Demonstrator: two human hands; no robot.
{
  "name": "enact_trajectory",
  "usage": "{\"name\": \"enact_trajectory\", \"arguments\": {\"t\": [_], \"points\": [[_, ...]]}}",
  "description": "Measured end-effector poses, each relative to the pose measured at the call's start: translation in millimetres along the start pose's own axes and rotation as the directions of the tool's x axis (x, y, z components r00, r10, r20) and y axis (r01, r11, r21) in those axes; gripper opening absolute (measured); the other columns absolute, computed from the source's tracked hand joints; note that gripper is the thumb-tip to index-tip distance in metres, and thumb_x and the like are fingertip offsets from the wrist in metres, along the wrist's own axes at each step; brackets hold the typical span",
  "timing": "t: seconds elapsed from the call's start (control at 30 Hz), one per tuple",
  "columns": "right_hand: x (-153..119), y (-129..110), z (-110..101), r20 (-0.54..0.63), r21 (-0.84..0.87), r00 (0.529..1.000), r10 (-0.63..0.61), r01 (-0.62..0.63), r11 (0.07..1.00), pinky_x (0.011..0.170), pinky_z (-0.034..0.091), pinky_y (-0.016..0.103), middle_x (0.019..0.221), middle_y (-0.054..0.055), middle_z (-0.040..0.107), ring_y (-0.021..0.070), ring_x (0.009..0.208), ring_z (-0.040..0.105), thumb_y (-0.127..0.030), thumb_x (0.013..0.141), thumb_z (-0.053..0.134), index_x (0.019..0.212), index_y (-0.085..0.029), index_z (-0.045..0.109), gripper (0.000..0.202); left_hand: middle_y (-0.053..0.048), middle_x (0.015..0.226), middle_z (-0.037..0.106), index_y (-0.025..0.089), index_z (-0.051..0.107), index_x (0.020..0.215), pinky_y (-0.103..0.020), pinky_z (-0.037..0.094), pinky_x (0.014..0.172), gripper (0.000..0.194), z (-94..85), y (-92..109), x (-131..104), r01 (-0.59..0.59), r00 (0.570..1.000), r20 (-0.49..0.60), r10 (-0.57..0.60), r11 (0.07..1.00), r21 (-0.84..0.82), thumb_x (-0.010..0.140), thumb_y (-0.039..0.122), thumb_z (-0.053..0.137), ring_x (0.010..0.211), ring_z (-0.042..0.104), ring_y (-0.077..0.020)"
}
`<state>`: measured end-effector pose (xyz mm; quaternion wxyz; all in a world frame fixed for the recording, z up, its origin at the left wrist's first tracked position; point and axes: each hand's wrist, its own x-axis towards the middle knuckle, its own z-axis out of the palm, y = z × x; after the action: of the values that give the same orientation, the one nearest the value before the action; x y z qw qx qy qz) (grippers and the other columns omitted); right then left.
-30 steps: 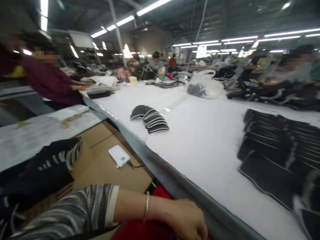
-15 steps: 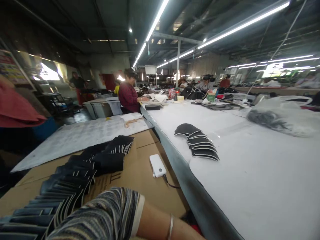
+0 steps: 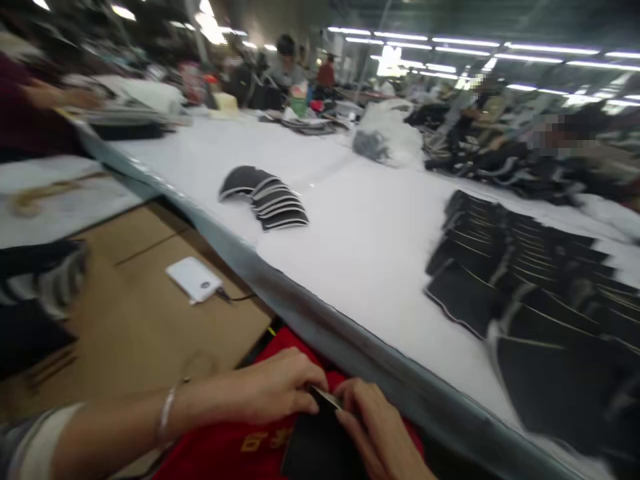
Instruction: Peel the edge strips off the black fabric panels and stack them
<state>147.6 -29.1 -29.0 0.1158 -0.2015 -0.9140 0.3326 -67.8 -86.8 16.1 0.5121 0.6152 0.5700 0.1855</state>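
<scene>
A black piece (image 3: 323, 447) is held by both hands just outside the near edge of the white-topped bench (image 3: 370, 260), over red cloth (image 3: 205, 453) marked with yellow characters. Its pale upper edge is pinched narrowly between the thumb and fingers of the left hand (image 3: 280, 387), whose wrist is ringed by a bracelet (image 3: 167, 415). The same edge is met by the bent fingers and thumb of the right hand (image 3: 377, 427) (how firmly it is gripped there cannot be told).

Overlapping black pieces are fanned out (image 3: 267, 199) on the bench, close to its near edge. Rows of larger black pieces (image 3: 545, 333) are spread over its right side, and a plastic bag (image 3: 393, 133) is set toward its far edge. Beside the near edge, on a cardboard surface (image 3: 125, 313), a white device (image 3: 195, 279) is joined to a dark cable (image 3: 237, 298).
</scene>
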Motion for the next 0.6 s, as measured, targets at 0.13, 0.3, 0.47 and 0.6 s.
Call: {"name": "enact_trajectory", "arguments": {"t": [0.13, 0.3, 0.47, 0.6], "points": [[-3.4, -2.8, -7.8, 0.020, 0.118, 0.984, 0.178, -0.179, 0.977, 0.074, 0.048, 0.027, 0.091, 0.000, 0.058, 0.0155, 0.082, 0.055, -0.015, 0.097, 0.046, 0.092, -0.023, 0.046, 0.009, 0.002, 0.074, 0.065, 0.018, 0.069, 0.081, -0.020, 0.035, 0.063, 0.015, 1.1, -10.7, 9.3, -0.010, 0.998, 0.067, 0.010, 1.000, -0.012, 0.080, 0.016, 0.054, 0.071, 0.057, -0.0147], [-4.9, -11.1, -9.6, 0.096, 0.181, 0.963, 0.251, -0.264, 0.947, 0.078, 0.044, 0.030, 0.093, 0.001, 0.055, 0.0169, 0.086, 0.051, -0.018, 0.099, 0.044, 0.092, -0.022, 0.046, 0.008, 0.000, 0.083, 0.069, 0.018, 0.070, 0.088, -0.019, 0.037, 0.066, 0.019, 7.5, -5.7, 8.5, -0.025, 0.998, 0.059, 0.023, 0.999, 0.028, 0.084, 0.019, 0.051, 0.079, 0.061, -0.0157], [-7.9, -7.3, -8.7, 0.119, 0.210, 0.958, 0.261, -0.281, 0.936, 0.079, 0.042, 0.031, 0.094, 0.001, 0.053, 0.0175, 0.087, 0.049, -0.022, 0.100, 0.042, 0.094, -0.022, 0.046, 0.008, 0.002, 0.077, 0.068, 0.018, 0.070, 0.083, -0.019, 0.036, 0.064, 0.019, 8.4, -8.0, 9.6, -0.016, 0.998, 0.063, 0.015, 1.000, 0.012, 0.084, 0.020, 0.051, 0.074, 0.059, -0.0140], [-7.2, -8.5, -10.7, 0.131, 0.191, 0.950, 0.282, -0.303, 0.934, 0.079, 0.040, 0.031, 0.093, 0.001, 0.053, 0.0178, 0.086, 0.048, -0.022, 0.100, 0.044, 0.092, -0.022, 0.047, 0.008, 0.003, 0.072, 0.066, 0.018, 0.071, 0.081, -0.019, 0.036, 0.062, 0.017, 11.3, -10.2, 12.6, 0.032, 0.998, 0.056, -0.032, 0.999, -0.008, 0.080, 0.018, 0.054, 0.070, 0.058, -0.0134]]}}
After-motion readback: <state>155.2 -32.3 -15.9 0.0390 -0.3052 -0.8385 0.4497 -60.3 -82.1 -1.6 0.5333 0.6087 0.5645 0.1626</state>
